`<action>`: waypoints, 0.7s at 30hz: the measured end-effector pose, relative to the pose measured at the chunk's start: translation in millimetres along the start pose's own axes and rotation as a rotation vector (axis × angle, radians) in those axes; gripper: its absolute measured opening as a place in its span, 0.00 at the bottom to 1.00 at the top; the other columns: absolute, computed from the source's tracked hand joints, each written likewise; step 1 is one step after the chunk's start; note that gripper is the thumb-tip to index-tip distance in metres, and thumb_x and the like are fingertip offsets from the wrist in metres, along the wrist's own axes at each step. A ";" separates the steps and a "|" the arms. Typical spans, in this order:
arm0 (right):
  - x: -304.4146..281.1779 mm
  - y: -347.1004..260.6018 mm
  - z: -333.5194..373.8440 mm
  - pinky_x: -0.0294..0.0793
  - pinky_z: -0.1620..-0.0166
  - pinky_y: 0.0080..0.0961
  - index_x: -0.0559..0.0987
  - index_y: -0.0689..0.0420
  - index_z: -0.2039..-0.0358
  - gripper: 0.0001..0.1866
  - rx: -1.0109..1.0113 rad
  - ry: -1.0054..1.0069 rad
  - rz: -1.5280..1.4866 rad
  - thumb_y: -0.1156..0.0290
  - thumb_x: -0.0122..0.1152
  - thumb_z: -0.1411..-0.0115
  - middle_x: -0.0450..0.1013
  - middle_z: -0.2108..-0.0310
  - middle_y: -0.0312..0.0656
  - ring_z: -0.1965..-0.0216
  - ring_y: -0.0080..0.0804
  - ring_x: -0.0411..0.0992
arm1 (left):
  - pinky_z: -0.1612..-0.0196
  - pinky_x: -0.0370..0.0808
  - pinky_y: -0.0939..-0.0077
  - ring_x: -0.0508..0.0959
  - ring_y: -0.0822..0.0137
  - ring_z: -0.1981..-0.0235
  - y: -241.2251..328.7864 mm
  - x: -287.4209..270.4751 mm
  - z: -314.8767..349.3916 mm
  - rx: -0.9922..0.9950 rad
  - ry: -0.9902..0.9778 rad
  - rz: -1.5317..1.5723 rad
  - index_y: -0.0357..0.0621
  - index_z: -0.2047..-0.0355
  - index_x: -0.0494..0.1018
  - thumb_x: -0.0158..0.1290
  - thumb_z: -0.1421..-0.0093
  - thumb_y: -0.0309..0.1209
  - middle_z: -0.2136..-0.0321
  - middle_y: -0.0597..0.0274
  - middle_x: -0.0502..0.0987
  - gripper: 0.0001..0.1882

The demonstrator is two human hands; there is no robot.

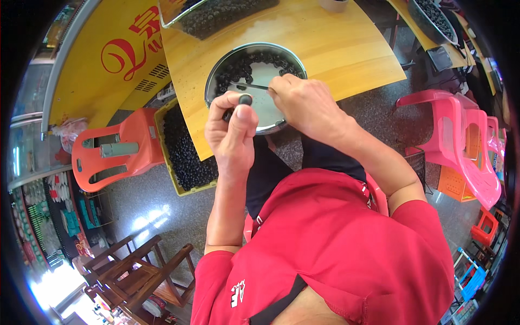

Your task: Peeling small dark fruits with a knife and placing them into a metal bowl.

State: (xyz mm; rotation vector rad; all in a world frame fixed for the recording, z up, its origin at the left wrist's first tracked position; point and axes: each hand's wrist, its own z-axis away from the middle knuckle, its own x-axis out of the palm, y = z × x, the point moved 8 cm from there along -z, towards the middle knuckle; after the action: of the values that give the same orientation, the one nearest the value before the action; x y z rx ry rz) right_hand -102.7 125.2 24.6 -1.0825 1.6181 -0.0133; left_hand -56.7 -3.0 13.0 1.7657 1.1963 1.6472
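My left hand (232,130) is raised over the near left side of a round metal bowl (208,92). It pinches a small dark, fruit-like oval piece (246,99) between thumb and forefinger. Another dark piece shows behind its curled fingers. My right hand (306,102) is closed around a thin metal tool (254,85) at the bowl's right side. The tool's slim end points left over the bowl, apart from the pinched piece; its handle is hidden in my fist. Many similar dark pieces (244,69) lie along the bowl's far and left inside, leaving its pale bottom showing.
The bowl stands on a yellow wooden table (346,49). A clear tub (216,21) of dark pieces stands at the far edge. Left are a yellow crate (179,187) of dark pieces and an orange chair (122,146). Pink plastic chairs (449,130) stand right, wooden chairs (135,271) lower left.
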 end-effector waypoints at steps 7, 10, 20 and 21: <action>-38.3 -10.6 -14.4 0.70 0.70 0.25 0.76 0.63 0.65 0.12 0.172 -0.022 -0.505 0.65 0.57 0.37 0.72 0.77 0.42 0.74 0.28 0.72 | 0.78 0.59 0.88 0.64 0.82 0.80 -4.3 -10.5 -4.8 0.010 0.041 -0.028 0.36 0.58 0.73 0.56 0.39 0.24 0.68 0.66 0.76 0.10; -28.9 -10.2 -12.7 0.68 0.70 0.20 0.77 0.63 0.65 0.14 0.224 -0.095 -0.648 0.62 0.58 0.37 0.71 0.77 0.36 0.72 0.19 0.69 | 0.78 0.58 0.89 0.64 0.82 0.79 -7.4 -8.5 -3.1 0.008 0.073 -0.082 0.36 0.58 0.75 0.57 0.40 0.25 0.69 0.67 0.75 0.10; -9.1 -9.1 -6.7 0.67 0.68 0.16 0.78 0.62 0.61 0.16 0.382 -0.229 -1.065 0.60 0.54 0.34 0.70 0.74 0.31 0.71 0.16 0.67 | 0.75 0.60 0.89 0.64 0.81 0.78 0.1 1.4 -2.0 0.083 -0.001 -0.215 0.35 0.57 0.75 0.55 0.39 0.25 0.71 0.65 0.76 0.11; -6.6 -7.0 -6.2 0.67 0.68 0.16 0.78 0.62 0.61 0.16 0.383 -0.229 -1.065 0.60 0.54 0.34 0.70 0.74 0.31 0.71 0.16 0.67 | 0.75 0.60 0.89 0.64 0.81 0.78 0.4 2.9 -1.7 0.083 -0.002 -0.215 0.35 0.57 0.75 0.55 0.39 0.25 0.71 0.65 0.76 0.11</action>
State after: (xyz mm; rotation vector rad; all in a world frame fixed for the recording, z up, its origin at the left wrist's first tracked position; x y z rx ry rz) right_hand -103.5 122.3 35.5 -1.4453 0.6480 -0.8312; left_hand -58.5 -1.3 15.3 1.6211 1.4185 1.4909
